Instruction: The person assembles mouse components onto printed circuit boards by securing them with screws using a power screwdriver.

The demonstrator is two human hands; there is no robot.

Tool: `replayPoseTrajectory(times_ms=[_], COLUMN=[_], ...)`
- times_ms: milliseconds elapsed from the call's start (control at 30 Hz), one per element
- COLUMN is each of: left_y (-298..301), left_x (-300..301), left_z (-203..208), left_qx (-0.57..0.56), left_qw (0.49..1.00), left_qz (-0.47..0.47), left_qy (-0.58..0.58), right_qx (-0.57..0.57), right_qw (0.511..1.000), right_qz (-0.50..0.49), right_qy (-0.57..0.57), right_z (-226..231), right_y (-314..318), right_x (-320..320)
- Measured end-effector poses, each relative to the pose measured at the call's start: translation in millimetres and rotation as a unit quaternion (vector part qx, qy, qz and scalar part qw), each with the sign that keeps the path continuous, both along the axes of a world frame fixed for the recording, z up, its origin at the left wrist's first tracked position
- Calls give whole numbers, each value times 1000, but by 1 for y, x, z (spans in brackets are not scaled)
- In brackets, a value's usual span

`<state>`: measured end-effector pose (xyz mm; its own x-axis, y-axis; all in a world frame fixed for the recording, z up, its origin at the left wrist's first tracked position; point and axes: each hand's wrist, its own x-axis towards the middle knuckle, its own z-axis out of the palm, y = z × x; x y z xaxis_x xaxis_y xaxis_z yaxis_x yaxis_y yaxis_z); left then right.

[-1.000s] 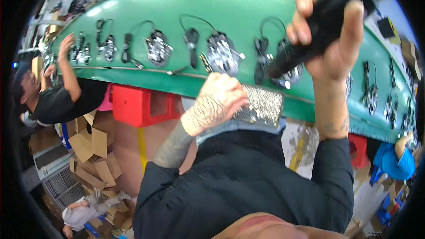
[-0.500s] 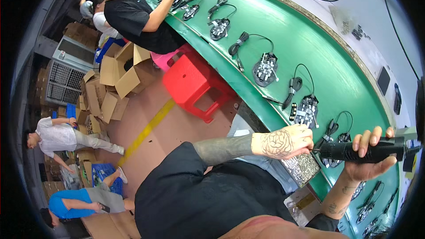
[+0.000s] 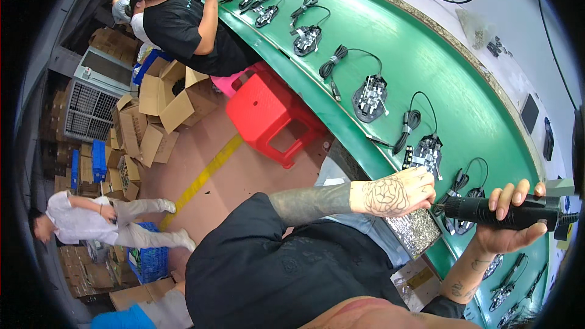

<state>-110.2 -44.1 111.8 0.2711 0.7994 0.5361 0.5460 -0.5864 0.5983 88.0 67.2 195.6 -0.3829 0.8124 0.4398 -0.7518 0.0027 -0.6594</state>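
Note:
My right hand (image 3: 510, 222) is wrapped round a black electric screwdriver (image 3: 499, 212), held level with its bit toward my left hand. The fingers of my left hand (image 3: 399, 195) are pinched at the bit's tip; whatever they hold is too small to make out. Just under them sits a metal tray (image 3: 417, 234) full of tiny shiny pieces that look like screws. Beyond my left hand lies an opened computer mouse (image 3: 426, 151) with its coiled cable (image 3: 409, 127). Another opened mouse (image 3: 461, 225) is partly hidden behind the screwdriver.
Several more opened mice, such as one mouse (image 3: 370, 99), line the green bench (image 3: 420, 55). A co-worker in black (image 3: 183, 24) sits farther along it, hands raised. Beside the bench stand a red stool (image 3: 268, 113) and open cartons (image 3: 167, 100); another person (image 3: 91, 216) walks behind.
Both hands and the screwdriver have shifted slightly to the right, still together. The seated co-worker's hands have drawn back from the bench. The people behind have moved toward the lower edge.

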Motion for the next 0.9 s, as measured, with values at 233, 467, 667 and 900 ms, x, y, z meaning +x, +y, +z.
replayPoseTrajectory(times_ms=[233, 467, 667, 900], left_y=[-1, 1, 15, 20], left_x=[0, -9, -27, -28], left_z=[2, -8, -23, -31], left_qx=[-13, -39, -87, -30], left_qw=[999, 980, 967, 959], left_qz=[23, 176, 169, 180], left_qy=[20, 88, 170, 215], right_qx=[-11, 36, 63, 74], right_qw=[1000, 998, 997, 982], right_qz=[-11, -44, 2, -160], right_qy=[-4, -4, 50, -68], right_z=[-5, -12, -17, -35], right_y=[-2, 10, 46, 64], right_x=[-2, 7, -3, -56])
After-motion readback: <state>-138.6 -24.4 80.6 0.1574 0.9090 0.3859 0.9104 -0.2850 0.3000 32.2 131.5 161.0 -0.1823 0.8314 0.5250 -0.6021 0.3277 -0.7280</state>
